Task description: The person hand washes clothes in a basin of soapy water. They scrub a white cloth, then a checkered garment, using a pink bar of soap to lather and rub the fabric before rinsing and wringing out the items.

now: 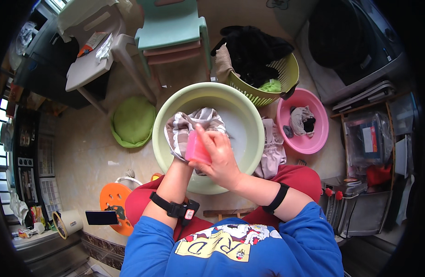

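A large pale-green plastic basin [257, 138] with cloudy water in it stands before me. My right hand [219, 157] grips a pink translucent block [198, 147], perhaps a bar of laundry soap, against a checked brown, grey and white cloth [179, 126]. The cloth covers my left hand [184, 152], so only its wrist shows and its fingers are hidden. Both hands are over the near left part of the basin. A pale pink garment [272, 149] lies against the basin's right side.
A pink basin [325, 128] with small clothes stands right, below a green laundry basket [292, 71] with dark garments. A green round cushion [133, 121] lies left. Stacked plastic chairs [171, 27] stand beyond; an orange stool [112, 197] is near my left knee.
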Available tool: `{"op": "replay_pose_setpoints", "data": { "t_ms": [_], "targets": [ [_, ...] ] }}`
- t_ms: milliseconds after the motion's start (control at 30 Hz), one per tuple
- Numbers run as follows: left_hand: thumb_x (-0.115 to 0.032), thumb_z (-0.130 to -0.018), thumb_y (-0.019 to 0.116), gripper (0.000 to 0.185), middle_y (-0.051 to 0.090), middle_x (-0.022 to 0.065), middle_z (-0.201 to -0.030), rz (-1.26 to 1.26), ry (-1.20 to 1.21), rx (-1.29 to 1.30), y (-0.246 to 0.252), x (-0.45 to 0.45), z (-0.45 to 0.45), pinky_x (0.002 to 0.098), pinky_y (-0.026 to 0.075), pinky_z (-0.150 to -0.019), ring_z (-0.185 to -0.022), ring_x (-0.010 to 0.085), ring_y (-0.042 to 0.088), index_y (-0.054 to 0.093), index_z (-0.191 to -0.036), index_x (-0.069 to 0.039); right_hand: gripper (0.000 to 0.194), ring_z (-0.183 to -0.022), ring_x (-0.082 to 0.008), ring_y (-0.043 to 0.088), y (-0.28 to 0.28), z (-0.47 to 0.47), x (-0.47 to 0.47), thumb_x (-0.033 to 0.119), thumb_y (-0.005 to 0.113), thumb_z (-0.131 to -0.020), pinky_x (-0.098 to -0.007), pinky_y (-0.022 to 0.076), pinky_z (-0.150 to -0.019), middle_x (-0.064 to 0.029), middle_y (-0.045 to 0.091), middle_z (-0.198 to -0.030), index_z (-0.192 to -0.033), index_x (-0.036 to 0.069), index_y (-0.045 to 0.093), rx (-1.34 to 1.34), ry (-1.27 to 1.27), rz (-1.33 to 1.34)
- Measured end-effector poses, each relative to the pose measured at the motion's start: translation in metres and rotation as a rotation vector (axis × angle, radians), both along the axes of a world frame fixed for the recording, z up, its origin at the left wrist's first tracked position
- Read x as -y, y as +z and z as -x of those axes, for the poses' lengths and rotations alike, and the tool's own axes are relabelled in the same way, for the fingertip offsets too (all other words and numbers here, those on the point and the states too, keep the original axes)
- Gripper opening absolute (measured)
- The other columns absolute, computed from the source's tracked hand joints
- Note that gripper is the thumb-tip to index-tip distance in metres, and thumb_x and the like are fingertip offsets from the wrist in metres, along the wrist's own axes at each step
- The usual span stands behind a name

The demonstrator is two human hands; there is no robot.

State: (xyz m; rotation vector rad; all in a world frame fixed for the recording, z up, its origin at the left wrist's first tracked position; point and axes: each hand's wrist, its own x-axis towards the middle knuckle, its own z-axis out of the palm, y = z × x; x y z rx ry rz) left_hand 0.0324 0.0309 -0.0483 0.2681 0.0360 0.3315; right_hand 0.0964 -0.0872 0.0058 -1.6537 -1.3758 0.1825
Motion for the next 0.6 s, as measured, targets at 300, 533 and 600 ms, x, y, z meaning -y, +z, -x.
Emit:
{"op": "replay_pose_setpoints", "data": {
  "t_ms": [300, 533, 600],
  "targets": [
    [-0.04, -0.098, 0.032, 0.042, 0.05, 0.009, -0.117, 0.011, 0.228, -0.225, 0.012, 0.019, -0.019, 0.0339, 0.039, -0.094, -0.111, 0.0225, 0.047, 0.043, -0.124, -0.009, 0.071, -0.095, -0.0326, 0.046, 0.01, -0.023, -0.036, 0.05, 0.059, -0.085, -0.043, 0.038, -0.089, -0.0169, 0.048, -0.103, -0.141, 0.01, 0.039, -0.198, -0.26, 0.06],
    [-0.045, -0.097, 0.035, 0.042, 0.05, 0.0088, -0.11, 0.17, 0.212, -0.292, 0.024, 0.017, -0.011, 0.0381, 0.04, -0.093, -0.103, 0.0235, 0.047, 0.049, -0.114, -0.01, 0.074, -0.095, -0.032, 0.046, 0.001, -0.016, -0.028, 0.053, 0.058, -0.085, -0.0405, 0.0371, -0.091, -0.0186, 0.048, -0.104, -0.142, 0.009, 0.038, -0.128, -0.242, 0.14],
    [-0.044, -0.099, 0.036, 0.039, 0.05, 0.0039, -0.097, -0.239, 0.171, -0.36, 0.029, 0.011, -0.01, 0.0327, 0.042, -0.086, -0.091, 0.0176, 0.048, 0.049, -0.11, -0.008, 0.071, -0.088, -0.0233, 0.052, -0.01, -0.05, -0.042, 0.057, 0.053, -0.088, -0.0352, 0.0432, -0.082, -0.0148, 0.054, -0.102, -0.137, 0.006, 0.042, -0.637, -0.334, 0.127]
  ]
}}
